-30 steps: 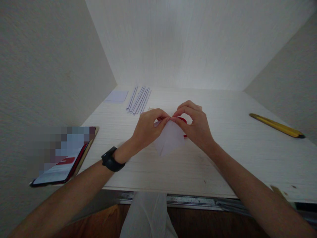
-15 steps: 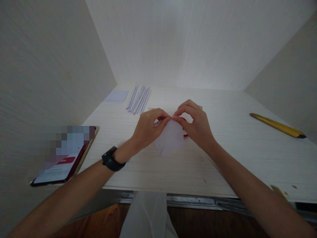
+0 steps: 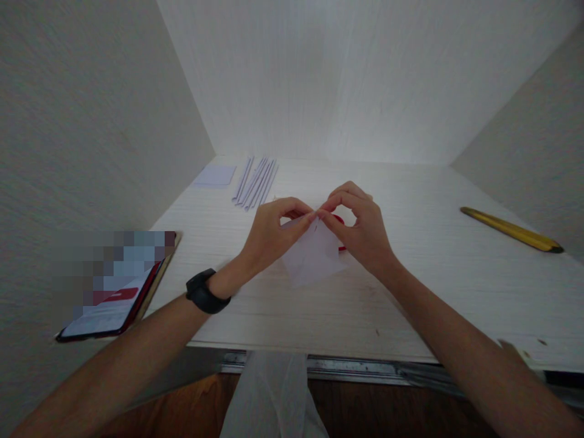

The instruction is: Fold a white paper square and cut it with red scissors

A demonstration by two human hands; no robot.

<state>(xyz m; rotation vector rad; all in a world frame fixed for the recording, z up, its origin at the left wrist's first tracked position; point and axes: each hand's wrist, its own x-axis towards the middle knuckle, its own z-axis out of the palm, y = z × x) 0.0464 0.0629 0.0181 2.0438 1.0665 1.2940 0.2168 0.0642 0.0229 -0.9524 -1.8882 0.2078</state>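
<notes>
A thin white sheet of paper [image 3: 312,258] hangs by its top corner a little above the white desk [image 3: 410,292]. My left hand [image 3: 271,234] and my right hand [image 3: 360,228] both pinch that top corner, fingertips meeting near the middle. A small red object [image 3: 340,222] shows partly behind my right hand; most of it is hidden. A black watch [image 3: 203,293] sits on my left wrist.
A phone [image 3: 114,292] with a lit screen leans at the desk's left edge. Several folded paper strips [image 3: 255,176] and a flat pale sheet [image 3: 215,176] lie at the back left. A yellow pencil-like tool [image 3: 511,230] rests at the right. Walls close in on three sides.
Both hands have lifted slightly and the paper now hangs a bit more spread, its lower part turned towards the right. Everything else stays put.
</notes>
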